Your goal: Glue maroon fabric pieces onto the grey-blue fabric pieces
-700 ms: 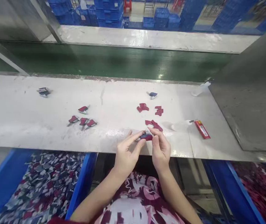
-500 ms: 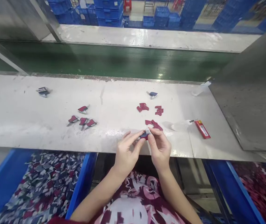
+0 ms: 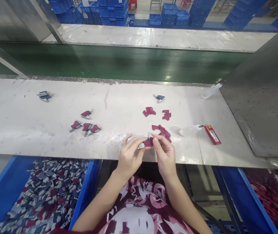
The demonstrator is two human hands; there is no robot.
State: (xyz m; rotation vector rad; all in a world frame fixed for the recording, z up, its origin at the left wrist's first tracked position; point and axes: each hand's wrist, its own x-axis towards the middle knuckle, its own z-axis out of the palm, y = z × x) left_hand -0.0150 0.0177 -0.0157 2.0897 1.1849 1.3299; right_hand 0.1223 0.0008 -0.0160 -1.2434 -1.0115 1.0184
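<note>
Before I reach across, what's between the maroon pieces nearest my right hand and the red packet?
A translucent bottle, its dark tip pointing toward the red packet. The maroon pieces are to its left. The head view shows this.

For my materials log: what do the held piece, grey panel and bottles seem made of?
Held piece: matte, perhaps rubber or fabric; no visible gloss. Grey panel: satin metal, probably, from its soft sheen. Bottles: likely smooth plastic, milky and translucent.

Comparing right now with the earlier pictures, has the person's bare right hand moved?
Yes, slightly to the left: the gap between the right hand and the large grey metal panel is wider now.
</note>
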